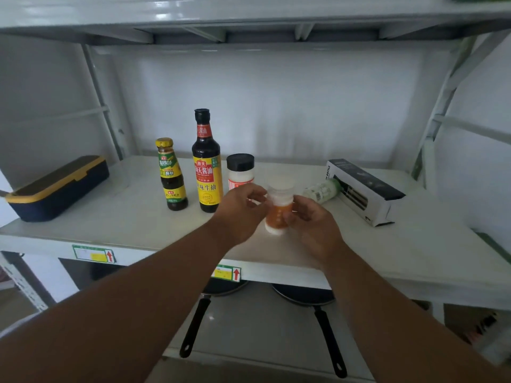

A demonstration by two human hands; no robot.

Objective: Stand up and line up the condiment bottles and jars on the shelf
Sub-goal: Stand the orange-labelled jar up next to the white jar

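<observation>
Orange jar: centre frame, upright, long axis vertical, white cap up, base at the shelf.
Grip: left hand and right hand are clamped on the jar's sides, judged to be steadying it into line.
Row: three bottles are stood left of it.
White bottle: right of centre, lying flat, not yet stood up.

A shop or stockroom setting: white metal rack shelving with price-tag labels bearing red arrows on its near edge, condiment bottles on the shelf and frying pans on the tier below.
</observation>
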